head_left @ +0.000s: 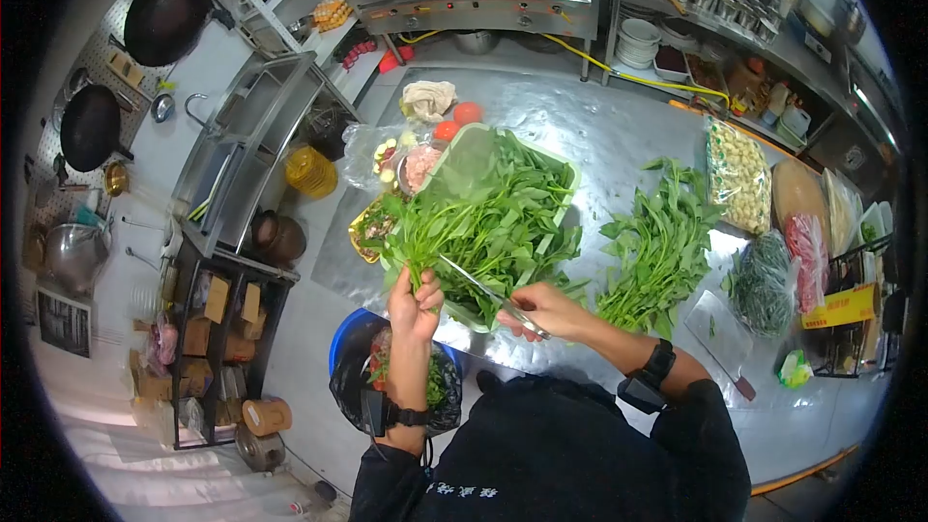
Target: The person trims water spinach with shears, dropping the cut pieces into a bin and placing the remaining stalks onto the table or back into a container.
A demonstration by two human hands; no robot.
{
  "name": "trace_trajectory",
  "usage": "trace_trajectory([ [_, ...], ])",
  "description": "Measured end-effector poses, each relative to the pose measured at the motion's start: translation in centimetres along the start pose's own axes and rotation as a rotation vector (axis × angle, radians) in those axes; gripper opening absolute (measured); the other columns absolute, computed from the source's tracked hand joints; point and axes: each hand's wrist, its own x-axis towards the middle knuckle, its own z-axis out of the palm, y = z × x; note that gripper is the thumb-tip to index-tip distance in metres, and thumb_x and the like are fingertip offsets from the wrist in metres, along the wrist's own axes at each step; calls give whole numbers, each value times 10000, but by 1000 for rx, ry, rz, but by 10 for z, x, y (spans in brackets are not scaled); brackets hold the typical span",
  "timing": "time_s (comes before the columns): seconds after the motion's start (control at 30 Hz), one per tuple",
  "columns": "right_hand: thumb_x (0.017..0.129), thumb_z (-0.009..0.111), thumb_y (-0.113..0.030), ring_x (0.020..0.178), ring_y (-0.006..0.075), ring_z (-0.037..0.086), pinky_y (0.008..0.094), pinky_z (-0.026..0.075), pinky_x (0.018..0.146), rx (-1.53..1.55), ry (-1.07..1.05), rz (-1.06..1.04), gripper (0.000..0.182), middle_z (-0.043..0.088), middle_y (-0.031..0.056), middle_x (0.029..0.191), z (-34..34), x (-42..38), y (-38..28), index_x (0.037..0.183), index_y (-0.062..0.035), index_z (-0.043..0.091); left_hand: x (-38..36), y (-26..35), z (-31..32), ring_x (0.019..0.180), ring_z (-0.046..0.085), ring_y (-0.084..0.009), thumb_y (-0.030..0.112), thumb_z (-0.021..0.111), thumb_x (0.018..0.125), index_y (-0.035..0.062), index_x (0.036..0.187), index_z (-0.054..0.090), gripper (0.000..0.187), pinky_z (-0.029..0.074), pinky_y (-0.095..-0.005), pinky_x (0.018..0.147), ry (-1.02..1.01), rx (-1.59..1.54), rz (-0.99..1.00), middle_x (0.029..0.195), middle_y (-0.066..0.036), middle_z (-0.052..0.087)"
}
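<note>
My left hand (pixel 416 303) is closed around the stems of a bunch of leafy greens (pixel 420 242), at the near left edge of a light green basket (pixel 572 174). The basket is heaped with the same long-stemmed greens (pixel 503 193). In my right hand (pixel 541 311) are metal scissors (pixel 474 278), their long blades pointing up and left toward the held stems. My fingers partly hide the handles. A second pile of greens (pixel 657 251) lies on the metal table to the right of the basket.
Below my left forearm stands a bin lined with a black bag (pixel 445 416), holding plant scraps. A cleaver (pixel 720 338) lies on the table at right, near bagged vegetables (pixel 759 280). Tomatoes (pixel 468 113) and minced meat (pixel 420 166) sit behind the basket.
</note>
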Motion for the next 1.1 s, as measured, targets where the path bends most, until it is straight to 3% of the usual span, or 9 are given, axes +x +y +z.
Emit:
trace_trajectory([
  [0.33, 795, 661, -413, 452, 92, 532, 254, 408, 435, -51, 42, -23, 398, 566, 10, 545, -4, 6, 11, 689, -33, 620, 3, -12, 8, 526, 375, -78, 235, 425, 958, 57, 1019, 460, 192, 286, -177, 415, -6, 115, -13, 754, -73, 485],
  [0.43, 841, 619, -320, 474, 69, 524, 216, 392, 407, -64, 16, -1, 298, 576, 11, 601, -6, 5, 8, 735, -43, 593, 5, -13, 9, 531, 379, -83, 225, 425, 958, 62, 1015, 460, 177, 287, -177, 417, -13, 100, -19, 757, -74, 486],
  [0.83, 830, 644, -326, 433, 94, 536, 236, 388, 379, 14, 72, 30, 344, 563, 26, 538, -5, -2, 6, 688, -16, 600, 2, -20, 21, 542, 384, -93, 212, 465, 945, 73, 996, 470, 148, 300, -188, 432, 55, 223, 74, 790, -82, 511],
  [1.1, 832, 638, -311, 447, 76, 514, 220, 383, 396, 78, 67, -50, 301, 580, 32, 583, -16, -13, 14, 739, -28, 597, -2, -13, 23, 563, 416, -86, 141, 550, 905, 78, 961, 501, 98, 295, -203, 456, 60, 582, 368, 791, -25, 523],
])
